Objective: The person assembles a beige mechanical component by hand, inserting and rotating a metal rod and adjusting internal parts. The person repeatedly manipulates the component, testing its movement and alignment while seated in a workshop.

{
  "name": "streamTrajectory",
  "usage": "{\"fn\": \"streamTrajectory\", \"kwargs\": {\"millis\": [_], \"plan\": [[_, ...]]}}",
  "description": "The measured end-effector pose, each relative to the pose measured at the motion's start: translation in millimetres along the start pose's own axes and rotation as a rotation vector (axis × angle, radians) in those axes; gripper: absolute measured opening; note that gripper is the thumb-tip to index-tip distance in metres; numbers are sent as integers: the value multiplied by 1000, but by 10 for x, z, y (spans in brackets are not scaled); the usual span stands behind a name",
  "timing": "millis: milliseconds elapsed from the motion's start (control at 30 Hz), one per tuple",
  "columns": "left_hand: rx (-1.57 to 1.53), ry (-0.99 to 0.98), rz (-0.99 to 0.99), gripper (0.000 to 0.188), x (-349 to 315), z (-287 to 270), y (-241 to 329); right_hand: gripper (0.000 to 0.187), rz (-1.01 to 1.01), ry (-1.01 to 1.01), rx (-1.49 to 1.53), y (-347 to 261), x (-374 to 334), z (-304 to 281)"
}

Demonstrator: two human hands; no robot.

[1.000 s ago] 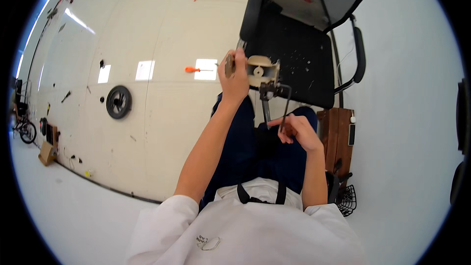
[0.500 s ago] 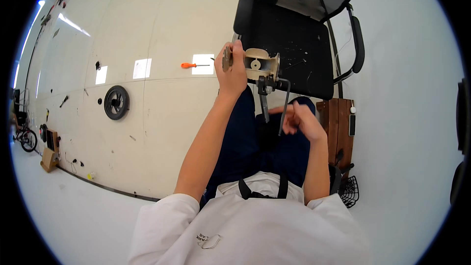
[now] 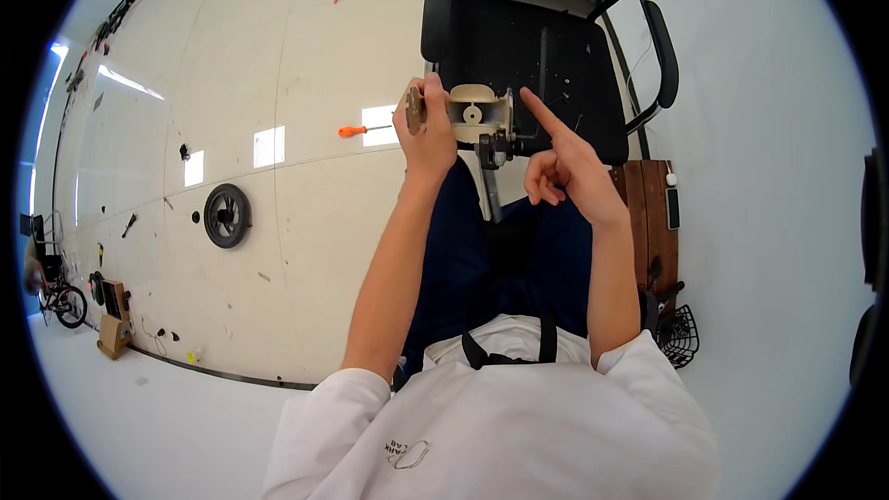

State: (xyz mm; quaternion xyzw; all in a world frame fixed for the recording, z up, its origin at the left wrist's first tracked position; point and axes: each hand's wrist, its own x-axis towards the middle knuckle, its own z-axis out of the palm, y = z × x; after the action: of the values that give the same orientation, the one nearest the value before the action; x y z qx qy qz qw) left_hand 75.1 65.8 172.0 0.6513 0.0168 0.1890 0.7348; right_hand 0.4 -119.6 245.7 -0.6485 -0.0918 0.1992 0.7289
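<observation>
In front of me, over the chair's front edge, my left hand [image 3: 429, 134] is closed around one end of a beige metal bracket [image 3: 473, 104] with a round hub in its middle. A dark clamp [image 3: 496, 145] with a grey lever [image 3: 490, 187] hanging down is fixed to the bracket's near right side. A long, bent hex key [image 3: 544, 60] sits at the clamp, its long arm pointing away from me over the seat. My right hand [image 3: 576, 167] holds nothing; its index finger is stretched out beside the key and the bracket's right end, other fingers curled. Whether the fingertip touches cannot be told.
A black armchair [image 3: 505, 46] stands ahead, with small bits on its seat. On the floor at left lie an orange-handled screwdriver [image 3: 352, 131] and a black wheel [image 3: 227, 215]. A wooden box [image 3: 653, 222] and a wire basket [image 3: 681, 338] are at right.
The hex key has swung from pointing toward me to pointing away. My right hand has moved up and forward, its index finger now beside the bracket. My left hand keeps its hold.
</observation>
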Motion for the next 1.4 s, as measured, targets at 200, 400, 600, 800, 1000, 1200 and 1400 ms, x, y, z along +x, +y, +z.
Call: {"fn": "streamTrajectory", "kwargs": {"millis": [200, 400, 600, 800, 1000, 1200, 1400], "plan": [[-66, 75, -55, 39, 73, -66, -54, 70, 277, -43, -164, 427, -50, -207], [-40, 137, -40, 40, 96, -90, -23, 69, -28, -271, 127, 226, -191, 68], [16, 130, 6, 42, 99, -61, -85, 61, -166, -155, 127, 8, 81, -67], [17, 136, -1, 42, 134, -164, -94, 46, -513, 146, -596, -250, 85, 2], [15, 123, 14, 41, 89, -109, -113, 51, -901, 175, -951, -141, 224, 11], [58, 61, -20, 39, 82, -133, -68, 50, -808, 201, -957, -200, 186, 116], [18, 90, -22, 39, 104, -146, -35, 59, -765, 186, -836, -224, 233, 187]]}}
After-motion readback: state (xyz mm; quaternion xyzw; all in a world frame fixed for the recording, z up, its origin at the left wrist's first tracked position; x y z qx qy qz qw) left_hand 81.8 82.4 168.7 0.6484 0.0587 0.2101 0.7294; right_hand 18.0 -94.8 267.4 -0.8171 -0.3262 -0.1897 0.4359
